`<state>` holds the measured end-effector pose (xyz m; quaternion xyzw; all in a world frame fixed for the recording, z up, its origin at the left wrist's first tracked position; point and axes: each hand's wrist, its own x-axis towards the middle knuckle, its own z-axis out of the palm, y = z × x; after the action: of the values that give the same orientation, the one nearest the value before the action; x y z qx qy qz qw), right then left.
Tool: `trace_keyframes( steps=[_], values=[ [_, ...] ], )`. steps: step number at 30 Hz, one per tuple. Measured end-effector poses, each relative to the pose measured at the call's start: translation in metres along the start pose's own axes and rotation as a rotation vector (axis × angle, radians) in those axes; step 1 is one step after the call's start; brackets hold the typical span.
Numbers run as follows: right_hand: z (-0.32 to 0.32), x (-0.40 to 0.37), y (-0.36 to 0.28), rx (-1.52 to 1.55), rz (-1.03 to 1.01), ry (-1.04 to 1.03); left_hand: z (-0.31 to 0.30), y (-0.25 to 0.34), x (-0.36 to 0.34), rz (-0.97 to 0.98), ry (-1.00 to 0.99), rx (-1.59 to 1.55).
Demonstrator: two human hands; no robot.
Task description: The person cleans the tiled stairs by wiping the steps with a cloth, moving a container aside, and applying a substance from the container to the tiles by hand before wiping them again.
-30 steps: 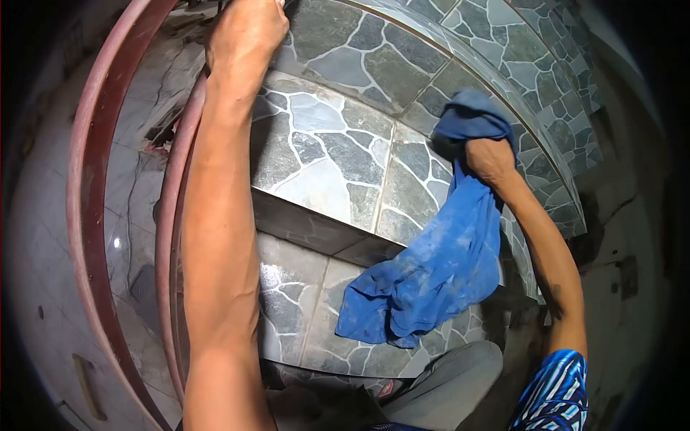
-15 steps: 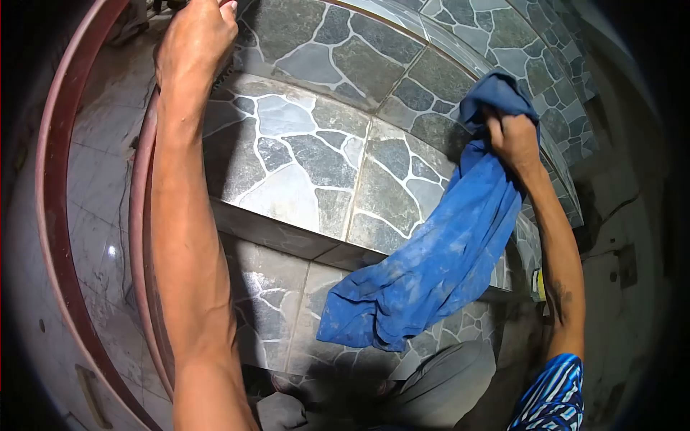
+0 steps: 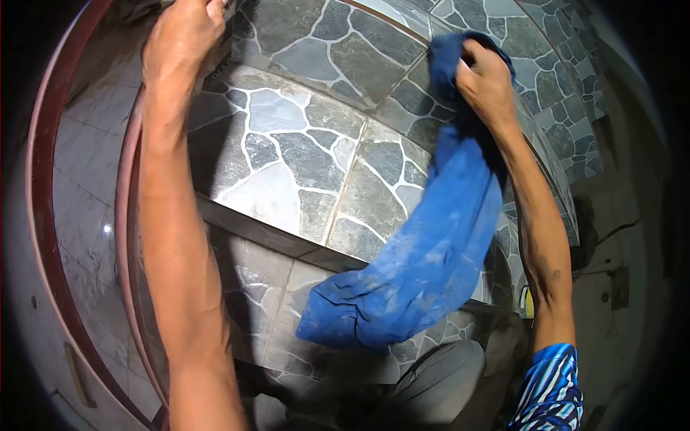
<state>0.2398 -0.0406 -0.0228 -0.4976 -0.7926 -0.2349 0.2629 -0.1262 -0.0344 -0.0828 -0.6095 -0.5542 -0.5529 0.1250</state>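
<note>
A dusty blue cloth (image 3: 431,258) hangs in a long bunch over stone-patterned tiled steps (image 3: 309,165). Its upper end is gripped in my right hand (image 3: 487,80), fingers curled round the fabric at the upper right, near the edge of an upper step. The cloth's lower end hangs over the lower step at the bottom centre. My left hand (image 3: 183,36) is closed at the upper left, beside the red curved railing (image 3: 129,208). Its fingertips are partly cut off by the frame's top edge, and what it grips, if anything, is hidden.
An outer red curved rail (image 3: 47,237) runs down the left side, with pale floor tiles beyond it. A small yellow-labelled object (image 3: 527,302) is beside my right forearm. My grey-clad knee (image 3: 445,373) shows at the bottom. Dark floor lies at the right.
My right hand has moved up and left, carrying the top of the blue cloth with it. The cloth's lower end has shifted slightly left. My left hand appears a little further left.
</note>
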Motion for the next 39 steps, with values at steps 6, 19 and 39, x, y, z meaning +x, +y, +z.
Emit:
trace_keyframes(
  steps=[6, 19, 39],
  values=[
    [-0.032, -0.041, 0.045, 0.064, 0.046, -0.062, 0.009, -0.018, 0.001, 0.046, 0.036, 0.050],
    [-0.029, -0.039, 0.047, 0.136, -0.058, 0.008, 0.003, -0.004, 0.006, -0.081, -0.091, 0.160],
    [-0.008, -0.025, 0.047, 0.149, -0.206, 0.122, 0.011, -0.010, 0.008, -0.090, -0.111, 0.283]
  ],
)
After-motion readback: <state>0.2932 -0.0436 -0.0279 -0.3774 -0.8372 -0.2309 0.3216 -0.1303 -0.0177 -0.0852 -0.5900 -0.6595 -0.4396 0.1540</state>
